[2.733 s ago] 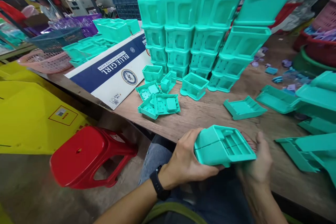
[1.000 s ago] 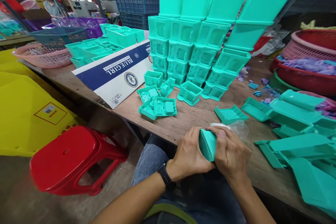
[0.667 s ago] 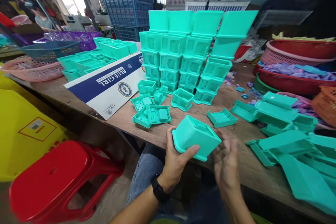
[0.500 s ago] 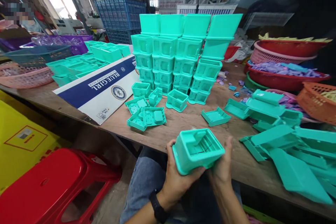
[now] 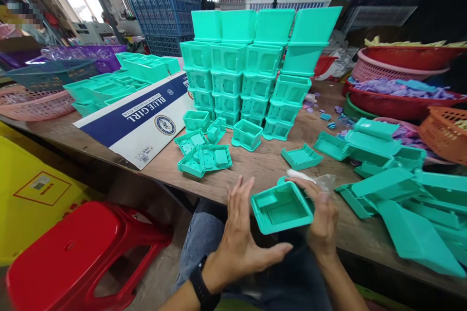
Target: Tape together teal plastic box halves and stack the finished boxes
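Note:
My right hand (image 5: 323, 221) grips a teal plastic box (image 5: 281, 207) by its right side, its open face turned up toward me, just above the near edge of the wooden table (image 5: 262, 165). Spread flat with fingers apart, my left hand (image 5: 242, 235) sits just left of and below the box, and I cannot tell whether it touches it. There is a black watch on my left wrist. A white scrap and a clear plastic bag (image 5: 321, 181) lie on the table right behind the box.
A tall stack of teal boxes (image 5: 251, 68) stands mid-table, with loose teal parts (image 5: 204, 153) in front and teal lids (image 5: 394, 189) piled at right. A Blue Girl carton (image 5: 138, 114) lies left. Red baskets (image 5: 401, 92) sit at right, a red stool (image 5: 80, 257) at lower left.
The box has been turned over in my hands. My left hand, which gripped it half a second ago, has let go and opened; my right hand now holds it alone.

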Demonstrator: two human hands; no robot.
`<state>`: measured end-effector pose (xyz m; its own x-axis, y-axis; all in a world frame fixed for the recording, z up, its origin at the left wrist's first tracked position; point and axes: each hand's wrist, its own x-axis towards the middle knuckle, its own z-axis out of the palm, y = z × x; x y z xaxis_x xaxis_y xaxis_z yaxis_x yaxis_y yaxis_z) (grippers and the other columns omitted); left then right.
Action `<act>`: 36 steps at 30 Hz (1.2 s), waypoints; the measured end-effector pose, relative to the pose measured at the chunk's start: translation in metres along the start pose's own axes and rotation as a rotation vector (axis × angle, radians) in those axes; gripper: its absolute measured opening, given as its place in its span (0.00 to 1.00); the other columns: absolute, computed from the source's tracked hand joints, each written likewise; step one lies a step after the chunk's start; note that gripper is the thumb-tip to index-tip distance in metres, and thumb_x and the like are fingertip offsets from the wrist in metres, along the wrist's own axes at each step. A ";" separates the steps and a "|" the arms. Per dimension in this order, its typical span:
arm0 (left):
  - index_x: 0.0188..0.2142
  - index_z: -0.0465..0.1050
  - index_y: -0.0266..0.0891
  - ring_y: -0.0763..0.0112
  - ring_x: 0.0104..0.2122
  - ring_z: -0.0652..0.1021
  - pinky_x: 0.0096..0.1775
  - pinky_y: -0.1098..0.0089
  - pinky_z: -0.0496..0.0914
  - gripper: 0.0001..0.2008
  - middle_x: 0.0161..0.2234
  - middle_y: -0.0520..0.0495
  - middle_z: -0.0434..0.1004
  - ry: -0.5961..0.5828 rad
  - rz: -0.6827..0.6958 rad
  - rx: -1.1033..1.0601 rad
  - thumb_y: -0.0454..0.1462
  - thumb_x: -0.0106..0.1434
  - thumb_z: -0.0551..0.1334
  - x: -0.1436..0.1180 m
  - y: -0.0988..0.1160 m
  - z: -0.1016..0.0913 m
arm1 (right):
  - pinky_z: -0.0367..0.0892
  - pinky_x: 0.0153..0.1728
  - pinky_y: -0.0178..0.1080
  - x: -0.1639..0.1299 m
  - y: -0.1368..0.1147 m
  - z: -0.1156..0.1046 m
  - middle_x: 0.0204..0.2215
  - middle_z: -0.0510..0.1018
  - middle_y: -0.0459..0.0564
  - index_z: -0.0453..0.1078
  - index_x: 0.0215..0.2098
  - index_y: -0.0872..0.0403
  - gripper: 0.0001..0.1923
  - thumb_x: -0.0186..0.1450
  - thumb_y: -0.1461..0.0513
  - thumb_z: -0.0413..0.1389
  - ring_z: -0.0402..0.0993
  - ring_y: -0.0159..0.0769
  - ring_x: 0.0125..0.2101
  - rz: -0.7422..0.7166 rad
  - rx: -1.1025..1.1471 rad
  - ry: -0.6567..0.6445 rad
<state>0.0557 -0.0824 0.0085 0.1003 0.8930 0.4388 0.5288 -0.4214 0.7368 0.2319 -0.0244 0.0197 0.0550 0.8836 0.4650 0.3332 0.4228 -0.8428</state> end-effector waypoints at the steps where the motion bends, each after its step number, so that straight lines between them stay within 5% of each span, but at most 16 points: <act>1: 0.72 0.43 0.44 0.35 0.73 0.57 0.70 0.26 0.47 0.57 0.70 0.32 0.59 -0.050 0.031 0.009 0.42 0.54 0.77 0.008 0.002 -0.004 | 0.72 0.54 0.53 0.000 0.001 -0.001 0.50 0.85 0.54 0.82 0.47 0.49 0.35 0.76 0.42 0.37 0.80 0.51 0.54 -0.093 -0.097 -0.013; 5: 0.67 0.57 0.41 0.47 0.60 0.76 0.64 0.45 0.70 0.46 0.62 0.37 0.73 -0.166 0.038 -0.144 0.32 0.51 0.74 0.031 0.009 -0.008 | 0.71 0.57 0.50 0.001 -0.002 0.001 0.51 0.85 0.51 0.82 0.48 0.46 0.27 0.77 0.47 0.42 0.79 0.47 0.54 -0.148 -0.119 -0.072; 8: 0.63 0.61 0.42 0.52 0.55 0.79 0.59 0.53 0.75 0.42 0.58 0.41 0.76 -0.083 -0.033 -0.246 0.33 0.51 0.74 0.029 0.010 -0.003 | 0.69 0.59 0.51 0.003 -0.003 0.005 0.55 0.83 0.50 0.81 0.51 0.44 0.25 0.74 0.43 0.48 0.77 0.49 0.57 0.102 0.133 -0.023; 13: 0.60 0.60 0.43 0.55 0.52 0.79 0.57 0.56 0.75 0.39 0.55 0.43 0.75 -0.061 -0.107 -0.293 0.33 0.51 0.73 0.017 0.013 0.001 | 0.74 0.53 0.54 0.000 -0.001 0.010 0.53 0.84 0.54 0.79 0.52 0.47 0.38 0.67 0.31 0.44 0.80 0.54 0.53 0.467 0.613 -0.132; 22: 0.53 0.71 0.42 0.52 0.47 0.79 0.49 0.56 0.76 0.31 0.48 0.44 0.77 -0.168 -0.162 -0.167 0.37 0.50 0.75 0.033 0.024 -0.014 | 0.64 0.59 0.52 -0.008 -0.010 0.014 0.50 0.83 0.52 0.80 0.41 0.46 0.34 0.72 0.36 0.40 0.74 0.51 0.56 0.175 0.237 -0.146; 31: 0.50 0.73 0.37 0.54 0.44 0.80 0.47 0.59 0.75 0.27 0.45 0.42 0.79 -0.007 -0.076 -0.224 0.36 0.50 0.74 0.032 0.014 -0.001 | 0.69 0.55 0.51 0.004 -0.012 0.018 0.44 0.85 0.52 0.79 0.35 0.47 0.36 0.72 0.35 0.39 0.77 0.50 0.52 0.192 0.155 -0.130; 36: 0.51 0.73 0.38 0.52 0.45 0.79 0.49 0.55 0.75 0.31 0.45 0.42 0.79 -0.003 -0.237 -0.245 0.40 0.48 0.76 0.034 0.016 -0.003 | 0.65 0.62 0.55 0.012 -0.008 0.020 0.50 0.85 0.53 0.81 0.43 0.47 0.37 0.69 0.32 0.42 0.76 0.52 0.56 0.300 0.236 -0.205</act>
<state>0.0654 -0.0590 0.0363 0.0012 0.9709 0.2396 0.3194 -0.2274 0.9199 0.2115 -0.0135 0.0263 -0.0796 0.9860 0.1462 0.1049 0.1542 -0.9825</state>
